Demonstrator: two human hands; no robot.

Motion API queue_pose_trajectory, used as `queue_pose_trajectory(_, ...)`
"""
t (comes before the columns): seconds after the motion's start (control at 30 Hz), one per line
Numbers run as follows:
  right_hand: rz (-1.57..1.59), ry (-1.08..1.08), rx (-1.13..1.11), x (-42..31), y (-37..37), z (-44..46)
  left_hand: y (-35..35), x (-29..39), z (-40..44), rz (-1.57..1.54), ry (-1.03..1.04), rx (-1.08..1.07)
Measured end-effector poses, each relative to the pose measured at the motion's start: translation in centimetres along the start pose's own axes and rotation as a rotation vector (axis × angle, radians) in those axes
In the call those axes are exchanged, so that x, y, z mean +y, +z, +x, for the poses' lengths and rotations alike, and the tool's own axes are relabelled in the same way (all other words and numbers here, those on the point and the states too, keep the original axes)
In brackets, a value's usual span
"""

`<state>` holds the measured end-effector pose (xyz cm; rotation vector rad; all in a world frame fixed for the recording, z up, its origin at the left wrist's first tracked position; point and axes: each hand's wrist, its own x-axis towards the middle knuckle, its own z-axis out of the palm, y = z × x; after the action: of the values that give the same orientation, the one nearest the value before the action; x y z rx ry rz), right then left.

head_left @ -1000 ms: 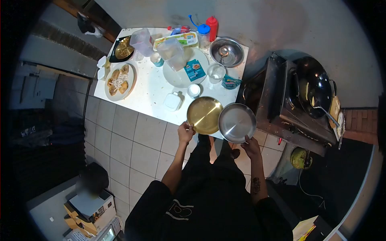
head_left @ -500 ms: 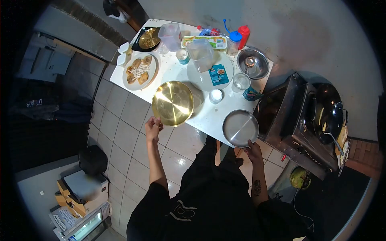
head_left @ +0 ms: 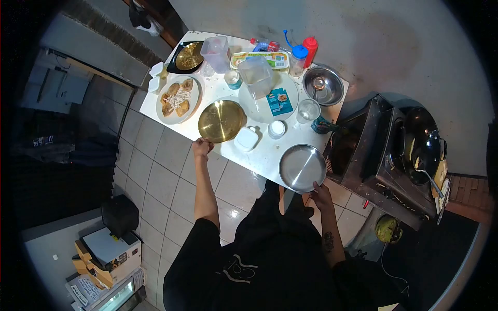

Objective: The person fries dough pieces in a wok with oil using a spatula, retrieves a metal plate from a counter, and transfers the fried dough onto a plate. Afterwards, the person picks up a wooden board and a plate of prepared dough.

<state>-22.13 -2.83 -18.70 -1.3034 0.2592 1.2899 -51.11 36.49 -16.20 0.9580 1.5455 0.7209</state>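
My left hand (head_left: 203, 148) grips the near rim of a round gold-coloured metal plate (head_left: 221, 121) at the table's front edge. My right hand (head_left: 321, 196) is closed on the near rim of a round silver metal plate (head_left: 303, 167) at the front right corner. Beside the gold plate stands a white square-lidded container (head_left: 246, 139), with a small round white-lidded jar (head_left: 276, 129) to its right. Left of the gold plate, a white plate (head_left: 193, 107) carries browned food pieces topped with pale strips.
On the white table (head_left: 259, 161) are a clear plastic tub (head_left: 256, 76), a teal packet (head_left: 279, 101), a steel bowl (head_left: 335, 95), a clear cup (head_left: 309, 110) and a red squeeze bottle (head_left: 310, 51). A black wok (head_left: 423, 136) sits on the stove at the right.
The gold plate has moved away from me and tilted, exposing the white square-lidded container. The silver plate has shifted slightly left in the view. Both hands keep their hold.
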Motion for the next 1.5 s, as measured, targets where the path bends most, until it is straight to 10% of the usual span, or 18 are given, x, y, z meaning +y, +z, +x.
queue_pose_trajectory(0.57,-0.558,-0.125,0.126,0.3,1.4,2.9,0.7,-0.7,-3.4,0.178,0.1,0.062)
queue_pose_trajectory(0.83,-0.571,-0.366,-0.035,-4.7,-3.5,-4.4,9.4,1.4,-18.4,0.337,-0.05,-0.882)
queue_pose_trajectory(1.0,-0.388,-0.653,0.318,-12.0,-11.0,-14.6,18.8,4.0,-26.4,0.508,-0.017,-1.342)
queue_pose_trajectory(1.13,-0.174,-0.825,0.733,-18.3,-19.8,-20.3,24.8,6.6,-31.7,0.386,0.166,-1.394)
queue_pose_trajectory(1.5,-0.11,-1.038,0.669,-32.2,-29.2,-18.1,36.4,7.0,-43.2,0.089,0.388,-1.016)
